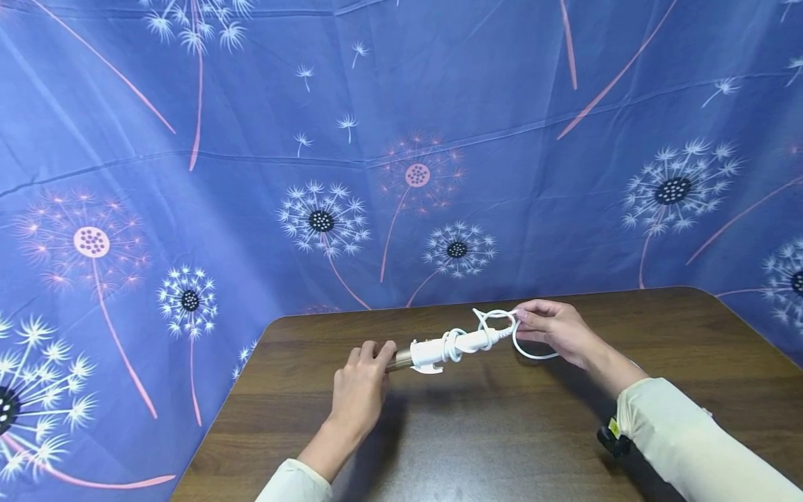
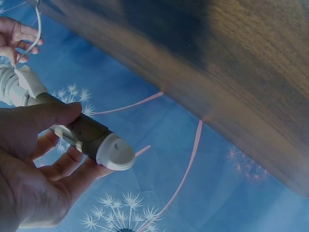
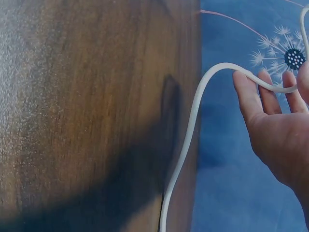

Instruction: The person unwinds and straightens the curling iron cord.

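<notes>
I see L hand [image 1: 360, 390] clamped round smooth metallic barrel [image 1: 399, 360] of curling iron [image 1: 429, 351]; its white plastic handle [image 1: 470, 341] extends approx. 2–3 o'clock from this grip, where R hand [image 1: 558, 333] pinches the thin, looped cord [image 1: 533, 357].

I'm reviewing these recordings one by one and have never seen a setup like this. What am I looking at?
There is no machine here: a person works with two bare hands. The wide picture is taken from the person's head, looking forward and down; the other two are taken from the left and right wrists. The left hand holds a white and bronze tool, apparently a curling iron, by its bronze barrel. The right hand pinches its white cord, part of which is wound round the tool's white handle. The tool is held above a brown table. Behind hangs a blue dandelion-patterned cloth.
</notes>
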`<state>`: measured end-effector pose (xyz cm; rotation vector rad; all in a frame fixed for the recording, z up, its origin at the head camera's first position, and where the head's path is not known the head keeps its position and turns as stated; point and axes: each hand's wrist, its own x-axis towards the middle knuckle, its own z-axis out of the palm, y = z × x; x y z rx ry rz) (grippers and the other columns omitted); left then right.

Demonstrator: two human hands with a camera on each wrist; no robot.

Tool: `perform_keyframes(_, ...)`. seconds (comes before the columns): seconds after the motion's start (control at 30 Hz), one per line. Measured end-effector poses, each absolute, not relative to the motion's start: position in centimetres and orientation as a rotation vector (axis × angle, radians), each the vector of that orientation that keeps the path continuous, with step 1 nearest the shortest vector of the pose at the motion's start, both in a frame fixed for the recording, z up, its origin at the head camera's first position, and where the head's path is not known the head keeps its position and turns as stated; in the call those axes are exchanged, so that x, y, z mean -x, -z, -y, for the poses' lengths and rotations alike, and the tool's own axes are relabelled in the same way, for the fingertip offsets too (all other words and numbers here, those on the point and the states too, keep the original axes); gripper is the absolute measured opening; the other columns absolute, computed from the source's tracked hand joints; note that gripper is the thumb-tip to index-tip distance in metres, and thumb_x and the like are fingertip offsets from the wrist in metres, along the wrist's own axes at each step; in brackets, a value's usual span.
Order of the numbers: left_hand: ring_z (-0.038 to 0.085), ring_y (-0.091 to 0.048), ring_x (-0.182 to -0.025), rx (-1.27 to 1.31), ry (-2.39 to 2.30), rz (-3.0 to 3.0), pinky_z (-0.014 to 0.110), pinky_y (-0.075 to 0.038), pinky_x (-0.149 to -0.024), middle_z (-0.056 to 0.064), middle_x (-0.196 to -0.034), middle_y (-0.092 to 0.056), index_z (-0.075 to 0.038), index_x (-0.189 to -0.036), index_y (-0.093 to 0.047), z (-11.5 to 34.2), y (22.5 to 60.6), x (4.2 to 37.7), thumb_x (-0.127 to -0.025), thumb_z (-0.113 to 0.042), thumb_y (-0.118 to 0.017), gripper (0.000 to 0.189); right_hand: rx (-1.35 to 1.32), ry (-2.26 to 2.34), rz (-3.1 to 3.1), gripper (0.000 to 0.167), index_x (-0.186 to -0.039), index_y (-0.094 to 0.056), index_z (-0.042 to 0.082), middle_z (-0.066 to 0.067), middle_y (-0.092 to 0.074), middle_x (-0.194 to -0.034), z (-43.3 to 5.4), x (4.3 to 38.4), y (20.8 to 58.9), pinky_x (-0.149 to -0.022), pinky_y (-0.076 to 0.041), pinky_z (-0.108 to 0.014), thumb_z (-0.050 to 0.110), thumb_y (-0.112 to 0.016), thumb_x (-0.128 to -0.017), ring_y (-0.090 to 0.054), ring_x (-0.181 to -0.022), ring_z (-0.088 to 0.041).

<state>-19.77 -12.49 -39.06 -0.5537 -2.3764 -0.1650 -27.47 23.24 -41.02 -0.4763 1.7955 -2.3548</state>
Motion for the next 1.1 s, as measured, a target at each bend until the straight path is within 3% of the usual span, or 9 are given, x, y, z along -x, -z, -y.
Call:
perform_keyframes(0.6,0.028,-0.057,-0.066,0.455,0.084,2.455,0.039,-0.042,-0.039,0.008,-0.080,-0.058,-0.015,-0.099,-0.061,13.7,39.7,20.1,-0.070,0.001,-0.072,0.035,0.714,2.562,-1.584,0.025,-0.103,-0.065,-0.004,-0.014,-0.071,-0.098,-25.7,27.3,40.2,-0.088,-0.051,-0.043,-0.013,-0.043,-0.095,-0.070,-0.093,-0.026)
perform_keyframes(0.83,0.027,-0.058,-0.064,0.451,0.111,2.481,0.038,-0.043,-0.041,0.011,-0.085,-0.060,-0.008,-0.105,-0.059,14.4,40.2,20.1,-0.068,-0.001,-0.078,0.042,0.742,2.598,-1.540,0.025,-0.103,-0.064,-0.008,-0.019,-0.070,-0.100,-26.9,27.1,40.0,-0.088,-0.050,-0.044,-0.014,-0.041,-0.095,-0.070,-0.093,-0.028)
perform_keyframes(1.1,0.027,-0.058,-0.065,0.469,0.151,2.472,0.037,-0.043,-0.040,0.010,-0.087,-0.061,-0.009,-0.108,-0.059,14.5,40.1,20.0,-0.066,0.002,-0.077,0.046,0.682,2.639,-1.557,0.025,-0.102,-0.066,-0.008,-0.016,-0.071,-0.096,-28.1,26.8,39.9,-0.084,-0.053,-0.042,-0.014,-0.042,-0.095,-0.071,-0.088,-0.026)
